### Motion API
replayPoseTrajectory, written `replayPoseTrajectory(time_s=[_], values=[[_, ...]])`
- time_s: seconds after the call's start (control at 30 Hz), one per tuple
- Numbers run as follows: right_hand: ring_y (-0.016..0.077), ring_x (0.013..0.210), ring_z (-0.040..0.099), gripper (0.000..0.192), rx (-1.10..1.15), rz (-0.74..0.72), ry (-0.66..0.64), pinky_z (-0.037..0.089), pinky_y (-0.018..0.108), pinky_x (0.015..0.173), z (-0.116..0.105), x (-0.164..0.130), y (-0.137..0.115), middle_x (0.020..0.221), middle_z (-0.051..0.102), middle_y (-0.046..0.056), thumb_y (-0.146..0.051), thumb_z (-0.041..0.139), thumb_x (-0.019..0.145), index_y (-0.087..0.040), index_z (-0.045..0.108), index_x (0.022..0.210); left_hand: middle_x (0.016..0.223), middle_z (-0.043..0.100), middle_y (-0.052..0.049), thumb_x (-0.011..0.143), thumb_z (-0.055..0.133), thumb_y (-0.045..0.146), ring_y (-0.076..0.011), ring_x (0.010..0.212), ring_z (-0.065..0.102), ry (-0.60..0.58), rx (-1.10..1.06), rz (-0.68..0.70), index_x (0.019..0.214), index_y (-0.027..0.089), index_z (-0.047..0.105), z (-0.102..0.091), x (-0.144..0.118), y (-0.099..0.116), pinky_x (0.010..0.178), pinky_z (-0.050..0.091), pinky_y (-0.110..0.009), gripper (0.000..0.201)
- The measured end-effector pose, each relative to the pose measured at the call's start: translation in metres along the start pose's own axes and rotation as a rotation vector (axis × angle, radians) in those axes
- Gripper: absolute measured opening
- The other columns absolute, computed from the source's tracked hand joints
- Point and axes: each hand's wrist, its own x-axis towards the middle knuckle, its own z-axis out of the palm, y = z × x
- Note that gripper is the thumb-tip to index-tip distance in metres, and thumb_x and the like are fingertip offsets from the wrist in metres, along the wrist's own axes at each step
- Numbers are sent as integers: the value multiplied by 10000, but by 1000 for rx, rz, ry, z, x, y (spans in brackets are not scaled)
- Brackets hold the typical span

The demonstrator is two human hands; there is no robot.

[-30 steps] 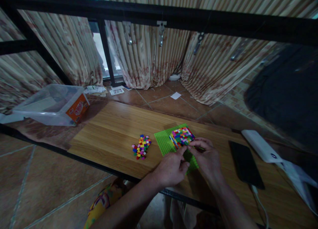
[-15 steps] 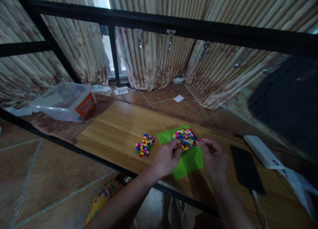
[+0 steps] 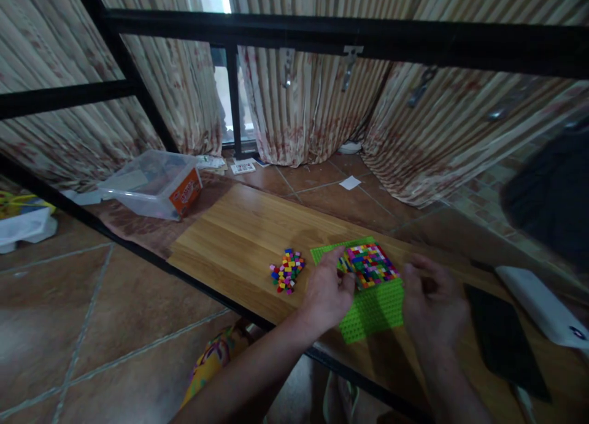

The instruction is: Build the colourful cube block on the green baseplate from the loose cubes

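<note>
A green studded baseplate point(image 3: 375, 313) lies on the wooden table, bearing a block of small multicoloured bricks point(image 3: 375, 263) laid in tight rows. My left hand point(image 3: 327, 292) rests at the left edge of that block, its forefinger and thumb apart and nothing visible between them. To the right of the baseplate, my right hand point(image 3: 435, 301) hovers with bent fingers parted from the thumb. I see no brick in it. Left of the baseplate lies a loose pile of coloured bricks point(image 3: 288, 270).
A clear plastic box point(image 3: 151, 188) with an orange label stands at the table's left end. On the right lie a dark flat tablet-like device point(image 3: 504, 338) with a cable and a white oblong device point(image 3: 540, 304). A black metal bar point(image 3: 294, 28) crosses above the table.
The whole view has shifted, so the table things appear farther right. My left forefinger and thumb have spread at the block's edge. My right hand has drawn back from the block, its fingers loosened.
</note>
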Motion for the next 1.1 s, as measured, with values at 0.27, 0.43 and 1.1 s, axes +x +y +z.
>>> replayPoseTrajectory(time_s=[0.27, 0.43, 1.1], values=[[211, 935, 651, 237, 225, -335, -501, 510, 352, 828, 37, -39, -38, 1000, 694, 68, -275, 476, 925, -227, 685, 1027, 947, 642, -39, 781, 621, 233, -89, 694, 561, 433, -484, -45, 1129, 145, 598, -59, 29, -2, 651, 461, -213, 359], [195, 930, 639, 317, 206, -427, -656, 523, 353, 840, 66, -52, -49, 1021, 661, 67, -157, 430, 917, -246, 714, 1028, 793, 617, 11, 659, 725, 205, -46, 605, 525, 455, -872, -226, 946, 140, 625, -93, 30, 5, 625, 432, -187, 310], [219, 915, 586, 181, -45, -529, -687, 499, 364, 840, 94, -58, -57, 968, 602, 78, -94, 495, 875, -176, 652, 909, 685, 608, 22, 571, 770, 149, -43, 547, 505, 391, -977, -302, 842, 124, 675, -109, 23, 6, 571, 397, -180, 288]])
